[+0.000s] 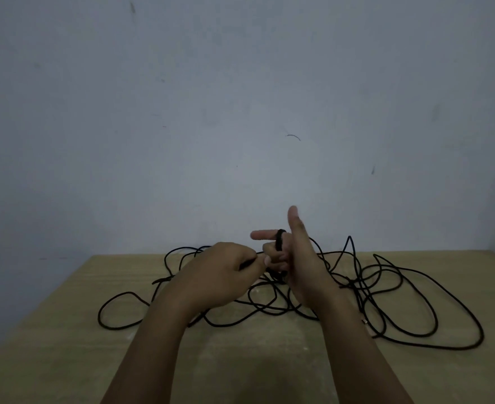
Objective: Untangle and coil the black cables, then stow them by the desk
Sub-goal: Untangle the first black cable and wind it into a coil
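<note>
Head view, single frame, dim light. The black cable (400,290) lies as one loose tangle across the far half of a light wooden desk (65,330), spreading from a wide loop at the left to larger loops at the right; whether it is one cable or several cannot be told. Many strands cross each other in the middle, beneath the hands, and one loop stands up off the surface just right of the right hand. The left hand (223,272) is held above the middle of the tangle, back toward the camera, fingers curled inward; thumb and fingertips pinch a short stretch of the cable that runs toward the right hand. The right hand (298,258) is raised beside it, edge-on, thumb pointing straight up and clear of the other fingers. The right index finger (262,235) is extended to the left, and several tight turns of the cable are wrapped as a small dark coil (279,243) round the fingers at their base; the lower fingers are bent and partly hidden behind the coil, so their exact grip cannot be told. The two hands are just beside each other, nearly touching at the fingertips. Both forearms are bare and enter from the bottom edge. A small light-coloured tip (365,321) shows on the cable near the right forearm. Behind the desk stands a plain pale wall (240,97) with a few faint marks.
</note>
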